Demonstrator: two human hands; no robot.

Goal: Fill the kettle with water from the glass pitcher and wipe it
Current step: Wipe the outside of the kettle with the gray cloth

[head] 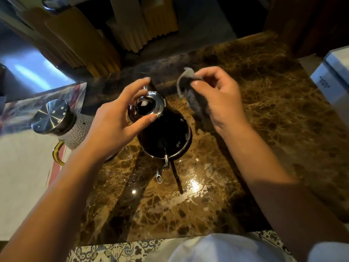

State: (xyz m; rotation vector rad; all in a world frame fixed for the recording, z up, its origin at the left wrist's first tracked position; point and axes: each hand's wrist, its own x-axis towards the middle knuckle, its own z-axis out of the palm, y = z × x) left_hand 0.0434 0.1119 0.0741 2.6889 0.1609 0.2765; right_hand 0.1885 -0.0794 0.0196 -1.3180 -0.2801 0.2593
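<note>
A black kettle (170, 137) with a chrome rim stands mid-counter on the brown marble top (264, 129). Its thin spout (159, 176) and dark handle point toward me. My left hand (113, 121) spans the kettle's chrome lid (160, 103), thumb on the near rim and index finger at the far rim. My right hand (221, 99) hovers just right of the kettle and grips a crumpled grey cloth (190, 95). The glass pitcher (52, 116), with a steel cap, hammered body and gold handle, stands at the left, partly behind my left wrist.
A white mat (22, 176) lies under the pitcher on the left. A white box (332, 76) sits at the right edge. Yellow and cream pleated fabric (85, 44) hangs behind the counter. Wet patches shine on the marble near the spout. Patterned floor tiles (113, 250) show below the front edge.
</note>
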